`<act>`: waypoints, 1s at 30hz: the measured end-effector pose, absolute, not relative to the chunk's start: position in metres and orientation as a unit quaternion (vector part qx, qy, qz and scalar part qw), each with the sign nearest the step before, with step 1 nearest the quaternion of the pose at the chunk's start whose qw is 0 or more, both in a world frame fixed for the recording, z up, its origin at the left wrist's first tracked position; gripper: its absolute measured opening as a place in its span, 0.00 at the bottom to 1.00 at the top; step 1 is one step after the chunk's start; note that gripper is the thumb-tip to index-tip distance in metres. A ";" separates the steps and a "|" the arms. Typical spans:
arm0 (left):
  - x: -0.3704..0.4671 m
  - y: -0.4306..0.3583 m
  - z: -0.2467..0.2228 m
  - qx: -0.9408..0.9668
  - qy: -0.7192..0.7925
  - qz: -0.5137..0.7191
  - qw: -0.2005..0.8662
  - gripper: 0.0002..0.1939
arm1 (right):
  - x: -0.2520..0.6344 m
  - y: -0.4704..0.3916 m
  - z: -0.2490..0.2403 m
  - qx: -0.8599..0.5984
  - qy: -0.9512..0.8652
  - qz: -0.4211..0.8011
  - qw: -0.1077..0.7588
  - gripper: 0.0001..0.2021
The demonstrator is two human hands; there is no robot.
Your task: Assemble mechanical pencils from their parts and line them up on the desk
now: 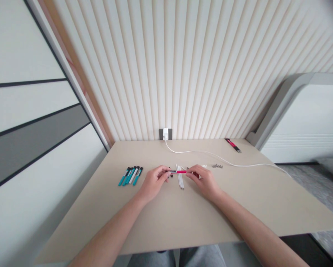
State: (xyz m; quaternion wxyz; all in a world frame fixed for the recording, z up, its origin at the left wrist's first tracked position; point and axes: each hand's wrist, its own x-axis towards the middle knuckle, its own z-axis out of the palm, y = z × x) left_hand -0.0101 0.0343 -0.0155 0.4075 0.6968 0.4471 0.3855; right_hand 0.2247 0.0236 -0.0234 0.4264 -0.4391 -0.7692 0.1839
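Between my two hands, a red pen barrel (181, 171) with a dark part at its left is held level above the table. My left hand (155, 180) pinches its dark left end. At the right end, the fingers of my right hand (204, 180) are closed on the red barrel. Under the barrel lie several thin white refills (181, 181). Small black parts (171, 175) show beside my left fingertips, partly hidden. Small white parts (204, 166) lie behind my right hand, and several small grey pieces (217, 166) sit to its right.
Several teal and white barrels with black ends (131, 175) lie on the table (161, 226) at the left. Red and black pens (233, 145) rest at the back right. A white cable (191, 151) runs from a wall plug (165, 134) across the back to the right edge.
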 end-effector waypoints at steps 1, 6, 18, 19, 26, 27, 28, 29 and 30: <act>-0.010 0.034 -0.015 0.697 0.444 0.383 0.412 0.13 | 0.225 0.023 -0.023 -0.442 -0.764 0.186 0.431 0.09; -0.009 0.030 -0.009 0.729 0.425 0.351 0.406 0.11 | 0.227 0.022 -0.024 -0.455 -0.741 0.197 0.453 0.09; -0.005 0.029 -0.007 0.796 0.410 0.296 0.333 0.12 | 0.229 0.023 -0.026 -0.418 -0.769 0.170 0.453 0.09; -0.005 0.029 -0.006 0.800 0.411 0.292 0.326 0.12 | 0.229 0.023 -0.027 -0.417 -0.770 0.170 0.451 0.09; -0.005 0.028 -0.009 0.766 0.427 0.311 0.367 0.11 | 0.229 0.021 -0.027 -0.437 -0.761 0.186 0.441 0.12; -0.006 0.029 -0.009 0.746 0.424 0.330 0.393 0.11 | 0.229 0.022 -0.026 -0.453 -0.756 0.181 0.436 0.12; -0.006 0.030 -0.009 0.723 0.421 0.352 0.420 0.12 | 0.230 0.022 -0.025 -0.471 -0.753 0.170 0.426 0.12; -0.007 0.031 -0.009 0.699 0.418 0.374 0.444 0.12 | 0.231 0.023 -0.024 -0.488 -0.755 0.152 0.411 0.11; -0.007 0.032 -0.009 0.675 0.418 0.394 0.463 0.12 | 0.233 0.024 -0.023 -0.502 -0.761 0.131 0.390 0.11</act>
